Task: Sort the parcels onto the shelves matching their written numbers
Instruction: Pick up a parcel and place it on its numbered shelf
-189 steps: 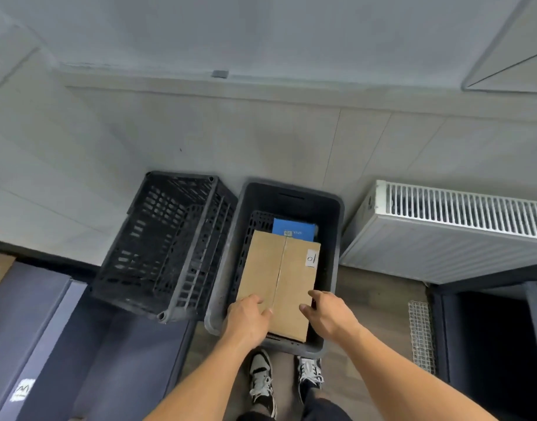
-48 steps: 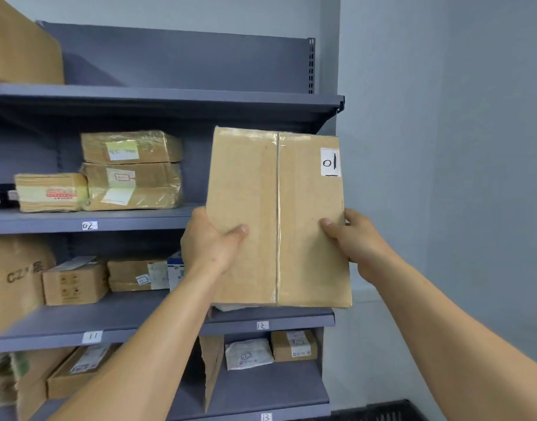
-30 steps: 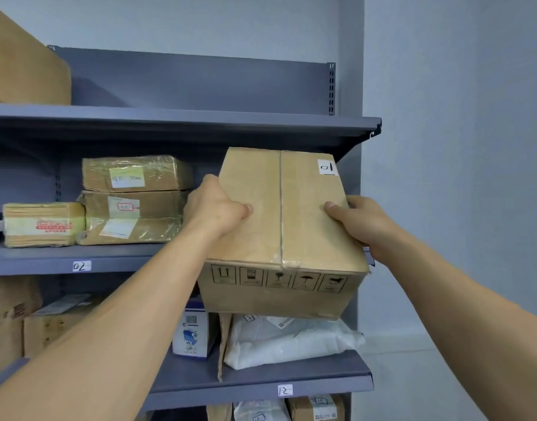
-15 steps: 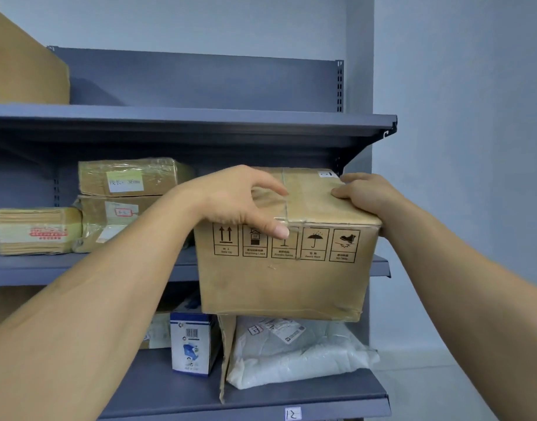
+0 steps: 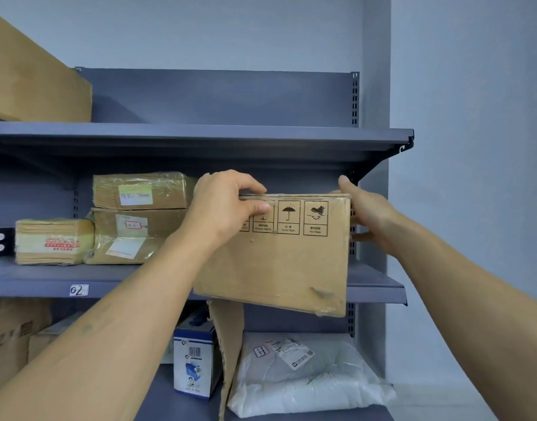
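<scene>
Placement judged in hand: parcel [image 5: 276, 262] is gripped along its top edge by the left hand [image 5: 224, 208] and at its right side by the right hand [image 5: 367, 214], tilted over the shelf [image 5: 373, 287] lip; levelling and pushing inward are called for.

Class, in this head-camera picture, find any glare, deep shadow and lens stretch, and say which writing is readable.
Head view: glare on the plastic-wrapped parcel; deep shadow beneath the upper shelf; wide-angle stretch enlarges the left forearm near the bottom edge; the 02 label and the held box's handling symbols are readable.
</scene>
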Action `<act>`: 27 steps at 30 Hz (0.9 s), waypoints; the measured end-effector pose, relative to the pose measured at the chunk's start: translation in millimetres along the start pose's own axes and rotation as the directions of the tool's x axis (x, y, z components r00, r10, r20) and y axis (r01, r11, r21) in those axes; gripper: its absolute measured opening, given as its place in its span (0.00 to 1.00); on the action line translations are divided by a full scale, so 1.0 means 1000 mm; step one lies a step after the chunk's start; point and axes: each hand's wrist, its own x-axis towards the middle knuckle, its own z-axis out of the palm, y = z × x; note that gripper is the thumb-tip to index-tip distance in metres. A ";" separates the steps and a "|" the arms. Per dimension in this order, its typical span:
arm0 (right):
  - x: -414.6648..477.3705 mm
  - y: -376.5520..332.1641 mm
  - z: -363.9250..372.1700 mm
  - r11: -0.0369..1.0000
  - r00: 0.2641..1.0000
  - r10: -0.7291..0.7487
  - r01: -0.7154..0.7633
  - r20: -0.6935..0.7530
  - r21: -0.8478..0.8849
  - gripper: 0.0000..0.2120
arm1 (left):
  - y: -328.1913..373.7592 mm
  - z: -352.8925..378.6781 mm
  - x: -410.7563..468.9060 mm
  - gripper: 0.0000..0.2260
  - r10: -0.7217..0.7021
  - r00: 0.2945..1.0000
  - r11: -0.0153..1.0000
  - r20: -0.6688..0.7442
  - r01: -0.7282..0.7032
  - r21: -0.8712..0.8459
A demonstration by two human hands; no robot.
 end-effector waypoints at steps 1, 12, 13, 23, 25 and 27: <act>-0.001 0.000 0.005 0.997 0.999 -0.039 0.038 -0.020 -0.068 0.26 | -0.004 0.006 0.000 0.15 -0.041 0.997 0.998 -0.067 0.044 0.038; 0.007 0.000 0.050 0.806 0.932 -0.292 0.118 -0.215 -0.580 0.35 | 0.017 0.052 -0.035 0.55 -0.206 0.933 0.959 0.294 0.253 -0.129; 0.008 0.000 0.051 0.794 0.927 -0.304 0.120 -0.219 -0.596 0.36 | 0.019 0.056 -0.033 0.56 -0.209 0.930 0.960 0.303 0.254 -0.118; 0.033 0.063 0.021 0.728 0.868 -0.486 0.337 -0.103 -0.597 0.23 | -0.013 0.059 -0.011 0.37 -0.156 0.961 0.954 0.228 0.206 -0.216; 0.040 0.075 0.012 0.726 0.889 -0.442 0.278 -0.117 -0.630 0.25 | -0.022 0.058 -0.006 0.36 -0.150 0.957 0.941 0.249 0.215 -0.261; 0.047 0.083 0.001 0.720 0.900 -0.409 0.216 -0.152 -0.659 0.27 | -0.032 0.058 -0.002 0.36 -0.159 0.946 0.918 0.284 0.248 -0.311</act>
